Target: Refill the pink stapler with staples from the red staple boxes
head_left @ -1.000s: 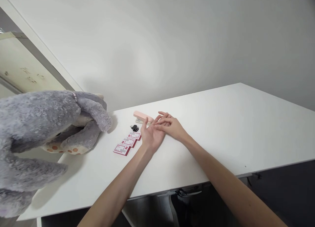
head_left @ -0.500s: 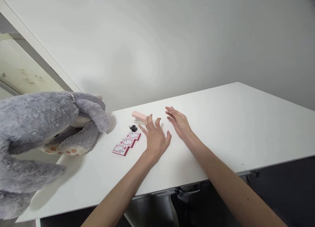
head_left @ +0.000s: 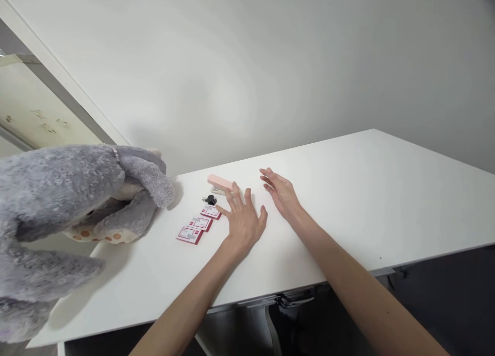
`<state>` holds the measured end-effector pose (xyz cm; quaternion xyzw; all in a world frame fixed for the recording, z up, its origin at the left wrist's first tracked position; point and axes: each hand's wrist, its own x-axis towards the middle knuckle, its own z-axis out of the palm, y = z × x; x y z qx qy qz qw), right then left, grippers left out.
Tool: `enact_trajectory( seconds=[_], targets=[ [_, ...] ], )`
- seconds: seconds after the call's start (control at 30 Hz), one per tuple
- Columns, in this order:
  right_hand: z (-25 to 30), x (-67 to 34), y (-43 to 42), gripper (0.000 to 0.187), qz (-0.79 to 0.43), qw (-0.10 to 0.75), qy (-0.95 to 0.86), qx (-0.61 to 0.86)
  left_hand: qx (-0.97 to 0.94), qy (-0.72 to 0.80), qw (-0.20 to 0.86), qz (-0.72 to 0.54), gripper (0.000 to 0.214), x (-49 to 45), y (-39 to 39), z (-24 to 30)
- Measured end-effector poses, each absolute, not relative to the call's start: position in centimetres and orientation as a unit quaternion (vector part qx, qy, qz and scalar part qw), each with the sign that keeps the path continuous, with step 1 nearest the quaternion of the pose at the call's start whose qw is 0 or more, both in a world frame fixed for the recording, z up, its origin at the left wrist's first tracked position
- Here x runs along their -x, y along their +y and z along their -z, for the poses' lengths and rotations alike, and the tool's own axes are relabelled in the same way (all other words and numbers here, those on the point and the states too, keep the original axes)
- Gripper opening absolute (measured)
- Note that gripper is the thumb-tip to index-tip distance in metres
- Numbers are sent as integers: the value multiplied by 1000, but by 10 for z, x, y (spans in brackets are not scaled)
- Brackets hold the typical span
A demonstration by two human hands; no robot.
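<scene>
My left hand [head_left: 244, 221] is over the white table, palm down, its fingers spread and holding nothing. Just beyond its fingertips lies a pink stapler [head_left: 220, 182], its right end partly covered by the fingers. Left of that hand is a small black item [head_left: 211, 199], perhaps a staple remover. Three red-and-white small boxes, the nearest box [head_left: 189, 235], the middle box [head_left: 201, 223] and the farthest box [head_left: 211, 212], lie in a slanting row. To the right, my right hand [head_left: 281, 191] is turned sideways with loosely curved fingers and nothing in it.
A big grey plush toy [head_left: 62, 191] leans over the table's left end. The white table [head_left: 348, 201] runs along a pale wall [head_left: 290, 72]. Dark space and a chair [head_left: 235, 330] lie below the front edge.
My left hand has shifted slightly toward me and left, uncovering a little more of the stapler. My right hand has hardly moved.
</scene>
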<state>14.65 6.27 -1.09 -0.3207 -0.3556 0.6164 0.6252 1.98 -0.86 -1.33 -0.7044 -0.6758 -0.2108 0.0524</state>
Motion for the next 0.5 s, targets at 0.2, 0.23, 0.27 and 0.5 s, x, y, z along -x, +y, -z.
enact_trajectory(
  seconds=[0.2,0.23,0.27,0.5],
  targets=[
    [10,-146,62,41,-626,626,-340,316,735,-633,47,240,56,-26,-16,17],
    [9,-146,61,41,-625,627,-340,316,748,-612,41,252,56,-28,-18,17],
    [9,-146,61,42,-624,628,-340,317,765,-586,33,266,56,-30,-19,16],
    [9,-146,62,41,-613,627,-352,327,801,-510,41,312,56,-35,-19,13]
  ],
)
